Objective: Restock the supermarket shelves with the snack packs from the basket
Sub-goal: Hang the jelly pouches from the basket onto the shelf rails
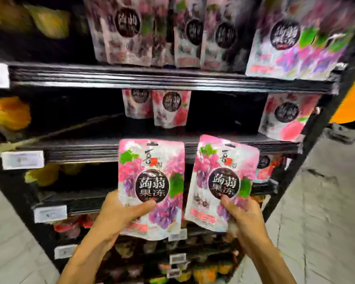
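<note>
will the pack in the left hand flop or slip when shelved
Probably holds shape: the pack stands upright above the left hand gripping its lower part. Glossy film looks slippery. Similar shelf packs stand unaided, so tipping seems unlikely.

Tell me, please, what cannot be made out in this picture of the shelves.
In the head view:
The basket is out of frame.
The price tags are blurred and unreadable.
Motion blur smears the print on the top-shelf packs.
The left hand covers a lower corner of the left pack.
The right hand covers a lower corner of the right pack.
The lowest goods are blurred, partly behind the arms.
</note>
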A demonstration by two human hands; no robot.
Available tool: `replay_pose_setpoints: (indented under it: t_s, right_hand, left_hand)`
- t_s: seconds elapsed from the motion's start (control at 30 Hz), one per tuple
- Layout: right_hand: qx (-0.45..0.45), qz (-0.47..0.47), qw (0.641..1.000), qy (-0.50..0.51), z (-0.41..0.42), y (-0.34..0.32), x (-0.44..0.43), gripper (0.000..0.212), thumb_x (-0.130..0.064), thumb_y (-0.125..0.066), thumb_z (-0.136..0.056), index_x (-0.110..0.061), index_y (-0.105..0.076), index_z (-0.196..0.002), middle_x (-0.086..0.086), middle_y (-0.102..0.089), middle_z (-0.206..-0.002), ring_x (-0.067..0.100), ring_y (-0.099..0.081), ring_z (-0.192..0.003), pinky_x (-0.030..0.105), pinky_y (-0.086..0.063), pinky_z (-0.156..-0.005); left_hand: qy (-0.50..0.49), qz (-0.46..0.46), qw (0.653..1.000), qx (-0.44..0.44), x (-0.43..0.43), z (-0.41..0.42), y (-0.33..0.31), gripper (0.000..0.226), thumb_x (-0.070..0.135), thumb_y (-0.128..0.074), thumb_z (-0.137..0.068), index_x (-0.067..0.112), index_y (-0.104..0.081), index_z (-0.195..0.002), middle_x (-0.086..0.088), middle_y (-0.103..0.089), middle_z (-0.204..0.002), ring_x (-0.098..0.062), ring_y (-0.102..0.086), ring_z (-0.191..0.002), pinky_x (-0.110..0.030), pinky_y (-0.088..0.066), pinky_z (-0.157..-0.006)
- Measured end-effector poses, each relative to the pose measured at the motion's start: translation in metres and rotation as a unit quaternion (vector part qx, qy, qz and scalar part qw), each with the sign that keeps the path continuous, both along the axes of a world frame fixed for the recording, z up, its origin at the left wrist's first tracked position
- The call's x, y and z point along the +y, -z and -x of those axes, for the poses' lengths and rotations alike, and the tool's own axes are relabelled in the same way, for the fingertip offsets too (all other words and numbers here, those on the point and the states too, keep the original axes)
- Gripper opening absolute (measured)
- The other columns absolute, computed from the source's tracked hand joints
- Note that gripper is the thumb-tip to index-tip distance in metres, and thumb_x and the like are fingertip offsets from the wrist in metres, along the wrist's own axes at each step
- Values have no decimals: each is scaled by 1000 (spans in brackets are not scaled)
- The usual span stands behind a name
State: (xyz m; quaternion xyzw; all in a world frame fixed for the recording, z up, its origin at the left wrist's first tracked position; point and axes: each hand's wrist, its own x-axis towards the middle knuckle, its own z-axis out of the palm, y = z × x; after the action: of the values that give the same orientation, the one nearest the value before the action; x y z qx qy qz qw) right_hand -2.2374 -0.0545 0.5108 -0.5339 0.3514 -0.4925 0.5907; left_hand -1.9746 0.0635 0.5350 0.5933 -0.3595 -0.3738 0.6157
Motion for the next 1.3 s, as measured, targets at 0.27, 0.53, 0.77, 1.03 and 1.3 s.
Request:
replay_pose_setpoints:
  t_s: [0.27, 0.53, 0.77, 1.03, 1.3]
  right_hand:
    - [-24, 90, 988, 126, 11, -67, -22, 33, -38, -86, -57, -14, -73, -74, 8, -71, -64, 18, -60, -55, 26, -51, -52]
    - [-64, 209, 964, 151, 33, -149, -78, 45, -44, -88, -62, -21, -71, -97, -1, -74, -80, 9, -65, -62, 20, -50, -53]
    - [-63, 266, 951, 142, 24, -219, -142, 19, -24, -83, -76, -15, -71, -87, 4, -74, -77, 19, -63, -66, 29, -52, -61]
    - [-56, 317, 935, 147, -8, -266, -192, 25, -26, -84, -76, -23, -62, -87, -25, -67, -70, -7, -61, -63, 12, -46, -59]
    - [19, 379, 910, 169, -17, -278, -205, 44, -32, -83, -76, -12, -64, -109, -3, -71, -101, 12, -66, -96, 29, -53, -87]
  left_hand:
    - [-3, 82, 997, 3, -33, 10, -64, 56, 38, -91, -28, 20, -77, -80, -13, -76, -76, -28, -73, -61, -30, -55, -48]
    - [-2, 156, 988, -17, -74, 31, -119, 46, 27, -86, -44, 10, -75, -85, -12, -77, -79, -27, -75, -67, -27, -56, -46]
    - [-14, 186, 982, 4, -106, 52, -135, 42, 29, -87, -47, 16, -76, -86, -12, -77, -86, -29, -75, -76, -28, -57, -52]
    - [-23, 198, 980, -12, -126, 72, -134, 41, 26, -88, -48, 20, -76, -87, -13, -77, -84, -31, -75, -73, -27, -56, -52]
    - [-47, 210, 976, -17, -130, 76, -133, 42, 26, -87, -46, 21, -77, -86, -12, -77, -85, -28, -75, -74, -27, -57, -54]
